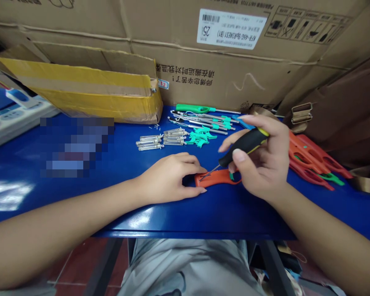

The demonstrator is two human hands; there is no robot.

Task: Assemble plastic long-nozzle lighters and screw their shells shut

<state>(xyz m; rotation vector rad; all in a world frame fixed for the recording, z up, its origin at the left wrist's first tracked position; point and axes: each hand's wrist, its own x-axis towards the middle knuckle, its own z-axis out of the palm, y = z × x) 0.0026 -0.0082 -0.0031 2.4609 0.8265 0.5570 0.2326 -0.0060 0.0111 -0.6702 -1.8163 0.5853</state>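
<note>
My left hand (175, 176) pinches one end of an orange lighter casing (218, 177) lying on the blue table. In my right hand (265, 160) is a screwdriver (245, 144) with a black and yellow handle. Its thin shaft slants down to the left, and the tip meets the casing close to my left fingers. A bit of green shows at the casing's right part, partly behind my right hand. Beyond my hands lie teal triggers (201, 137), clear fuel tanks (149, 142) and several metal lighter tubes (209, 121) with white wires.
A green lighter (193, 108) lies behind the tubes. Orange and red casings (317, 158) are piled at the right. A yellow-taped cardboard box (105, 92) stands back left, near a white power strip (15, 119). A large carton (179, 41) walls off the back. The table's front edge (191, 234) is near me.
</note>
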